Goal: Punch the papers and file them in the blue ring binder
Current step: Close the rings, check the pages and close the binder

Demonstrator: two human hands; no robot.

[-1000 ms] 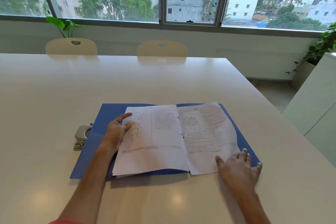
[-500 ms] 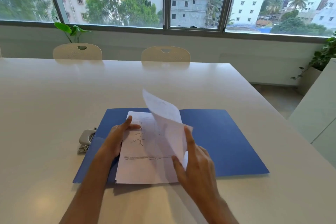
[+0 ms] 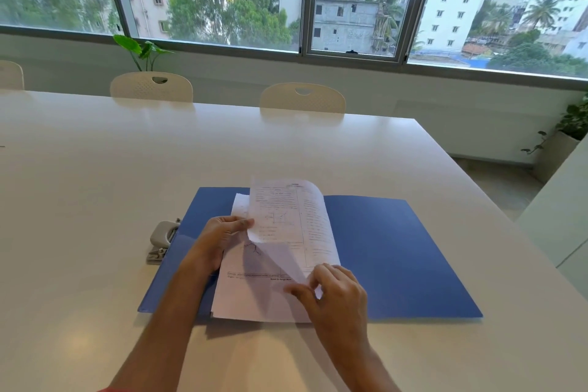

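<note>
Blue ring binder point(image 3: 391, 251) open flat on the white table point(image 3: 95, 188), with printed papers point(image 3: 254, 293) on its left half and a hole punch point(image 3: 163, 240) at its left edge.

The papers lie as a white stack with text and diagrams; their top sheet point(image 3: 288, 219) is lifted and curled, its lower part bending down to the stack. The binder's right inner cover is bare blue. The grey hole punch sits on the table, touching the binder's left edge.
</note>
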